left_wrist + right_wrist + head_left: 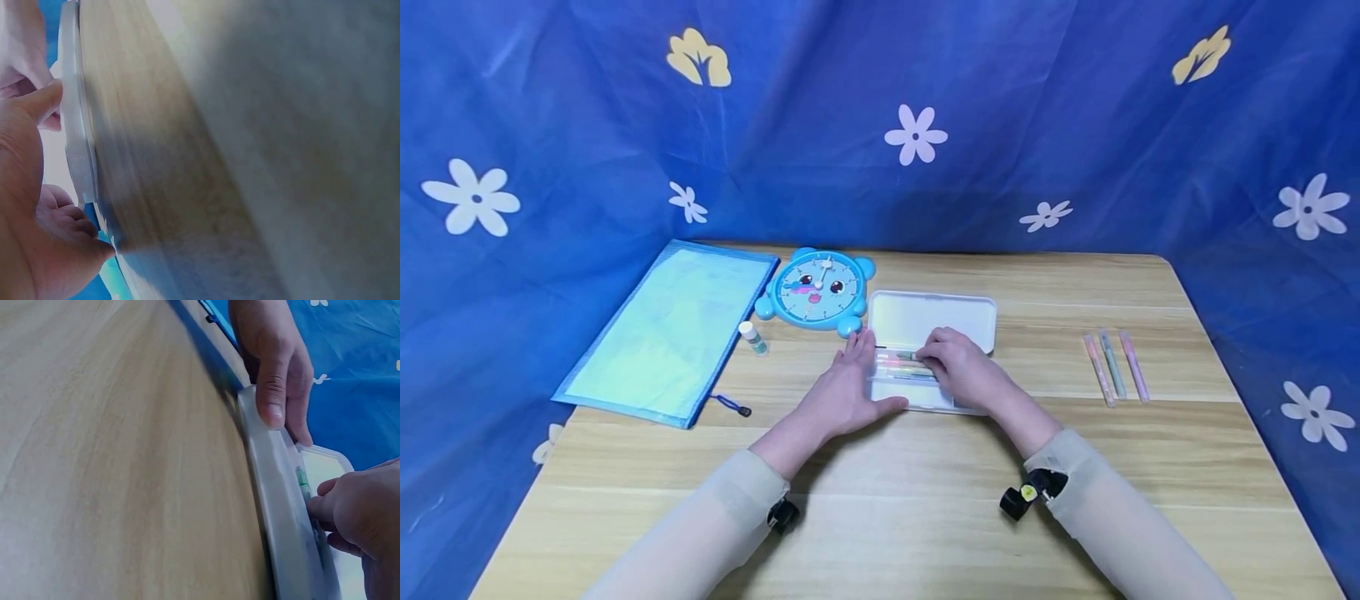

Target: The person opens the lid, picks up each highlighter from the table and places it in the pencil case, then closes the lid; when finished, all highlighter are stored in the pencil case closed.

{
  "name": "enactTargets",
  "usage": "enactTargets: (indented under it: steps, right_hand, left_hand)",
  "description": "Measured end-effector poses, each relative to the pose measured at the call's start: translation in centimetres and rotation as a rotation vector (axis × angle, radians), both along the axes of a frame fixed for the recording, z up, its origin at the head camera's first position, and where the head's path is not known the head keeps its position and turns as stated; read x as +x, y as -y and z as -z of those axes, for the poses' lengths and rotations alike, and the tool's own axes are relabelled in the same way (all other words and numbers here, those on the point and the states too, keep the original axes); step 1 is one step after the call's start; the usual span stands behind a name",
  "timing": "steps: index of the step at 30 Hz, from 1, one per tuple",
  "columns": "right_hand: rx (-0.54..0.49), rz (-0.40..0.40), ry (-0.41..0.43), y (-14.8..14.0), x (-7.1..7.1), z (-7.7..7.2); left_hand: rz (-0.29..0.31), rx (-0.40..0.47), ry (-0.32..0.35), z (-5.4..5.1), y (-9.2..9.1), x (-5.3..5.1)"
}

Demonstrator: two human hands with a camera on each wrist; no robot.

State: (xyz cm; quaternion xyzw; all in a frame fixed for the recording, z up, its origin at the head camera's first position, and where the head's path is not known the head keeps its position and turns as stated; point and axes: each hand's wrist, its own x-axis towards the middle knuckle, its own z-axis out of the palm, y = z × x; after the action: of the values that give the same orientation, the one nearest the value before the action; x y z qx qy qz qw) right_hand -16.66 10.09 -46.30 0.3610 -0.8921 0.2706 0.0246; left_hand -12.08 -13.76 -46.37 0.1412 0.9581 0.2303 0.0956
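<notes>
A white pencil case (934,320) lies with its lid raised, several slim pens (891,367) inside its tray. My left hand (842,396) holds the case's left end, its thumb along the front edge and fingers at the left side. In the right wrist view that thumb presses on the case's front wall (275,487). My right hand (962,367) reaches into the tray and pinches a pen with a green end (303,478). Part of that pen is hidden behind the fingers. The left wrist view shows both hands close together at the case (75,112).
Three pastel pens (1108,367) lie side by side at the right. Behind the case's left end is a blue toy clock (817,287). A small white-capped bottle (753,338) and a blue-edged mesh pouch (670,333) with its zip pull (732,406) lie at the left.
</notes>
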Motion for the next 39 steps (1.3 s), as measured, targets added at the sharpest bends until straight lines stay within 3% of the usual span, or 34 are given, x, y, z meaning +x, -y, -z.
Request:
enactTargets:
  steps: [6,21,30,39]
  right_hand:
    - [-0.049,0.007,0.027,-0.8,0.2,-0.4]
    - [-0.151,0.049,-0.009,-5.0,1.8,-2.6]
    - [-0.163,0.192,-0.005,-9.5,2.8,-3.2]
    - [-0.183,0.335,-0.083,-14.2,3.5,-3.1]
  left_hand:
    - [-0.003,0.008,0.000,0.2,0.0,0.1]
    - [-0.021,0.023,0.008,0.2,0.0,0.1]
    - [-0.024,0.014,0.013,0.2,-0.1,0.1]
    - [-0.021,0.014,0.013,0.1,0.0,0.1]
